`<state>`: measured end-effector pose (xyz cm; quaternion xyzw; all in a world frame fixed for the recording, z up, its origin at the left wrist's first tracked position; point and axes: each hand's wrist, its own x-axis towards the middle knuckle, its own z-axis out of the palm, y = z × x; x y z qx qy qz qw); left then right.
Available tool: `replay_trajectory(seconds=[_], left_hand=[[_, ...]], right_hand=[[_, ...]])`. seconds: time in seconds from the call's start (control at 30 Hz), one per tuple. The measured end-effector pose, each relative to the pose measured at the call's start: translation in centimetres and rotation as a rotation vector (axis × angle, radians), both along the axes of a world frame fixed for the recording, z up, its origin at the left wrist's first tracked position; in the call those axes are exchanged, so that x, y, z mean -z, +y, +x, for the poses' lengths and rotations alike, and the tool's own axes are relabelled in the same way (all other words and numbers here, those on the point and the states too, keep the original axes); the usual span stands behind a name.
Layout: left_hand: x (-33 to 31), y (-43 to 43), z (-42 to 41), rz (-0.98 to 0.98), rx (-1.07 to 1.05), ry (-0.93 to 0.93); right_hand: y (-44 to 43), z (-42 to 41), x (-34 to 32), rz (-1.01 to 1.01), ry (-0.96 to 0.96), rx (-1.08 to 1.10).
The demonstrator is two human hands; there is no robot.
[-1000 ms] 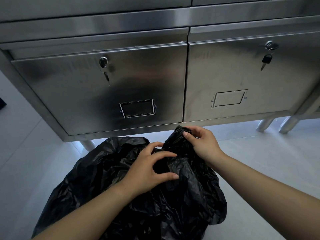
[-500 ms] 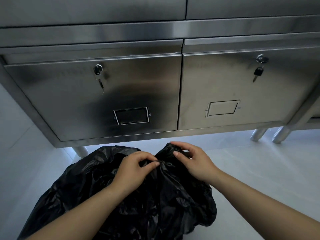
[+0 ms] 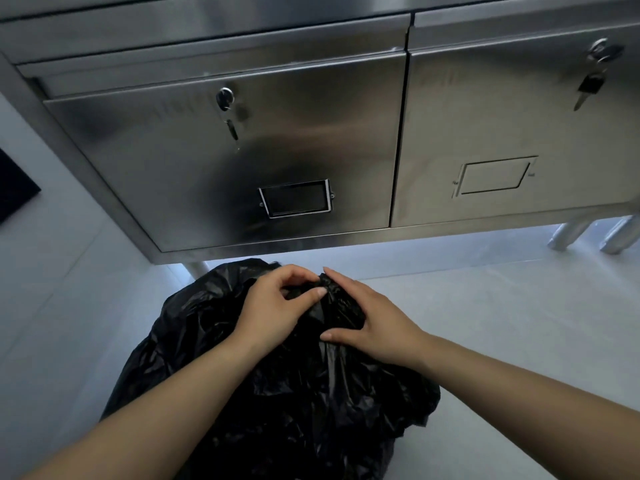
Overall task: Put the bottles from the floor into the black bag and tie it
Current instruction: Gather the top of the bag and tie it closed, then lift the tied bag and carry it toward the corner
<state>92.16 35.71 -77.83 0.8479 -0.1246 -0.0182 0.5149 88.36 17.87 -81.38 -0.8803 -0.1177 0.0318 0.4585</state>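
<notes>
On pale floor, below brushed-steel cabinet (image 3: 311, 150): my left hand (image 3: 273, 311) and right hand (image 3: 375, 327) pinch the crinkled, glossy black bag (image 3: 311, 393) neck closed.

Black bag (image 3: 277, 393): crinkled glossy plastic, bulging, sits on floor (image 3: 519, 323) before cabinet; mouth gathered into bunch at top.

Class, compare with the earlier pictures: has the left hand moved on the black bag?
Yes. The left hand has shifted up the black bag to its gathered top, meeting the right hand.
</notes>
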Motion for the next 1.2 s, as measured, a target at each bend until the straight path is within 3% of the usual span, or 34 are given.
replay_trajectory(seconds=[0.13, 0.27, 0.43, 0.63, 0.9, 1.03, 1.2], left_hand=[[0.8, 1.8, 0.5, -0.024, -0.011, 0.038], [0.0, 2.6, 1.1, 0.051, 0.123, 0.106], [-6.0, 4.2, -1.2, 0.123, 0.222, 0.240], [-18.1, 5.4, -5.5, 0.178, 0.170, 0.388], [-41.3, 1.8, -9.7, 0.094, 0.100, 0.430], [-51.7, -2.3, -12.4, 0.069, 0.210, 0.464], [-60.3, -9.4, -15.6, 0.246, 0.467, 0.338]], right_hand=[[1.8, 0.6, 0.7, 0.107, -0.065, 0.023], [1.6, 0.9, -0.5, 0.139, -0.062, 0.006], [1.1, -1.0, -6.9, 0.198, 0.147, 0.011], [1.1, -6.2, -20.4, 0.341, 0.417, 0.108], [-0.4, -13.5, -44.5, 0.507, 0.517, 0.394], [-3.7, -18.5, -53.6, 0.472, 0.485, 0.618], [-9.8, -24.5, -61.0, 0.509, 0.410, 0.806]])
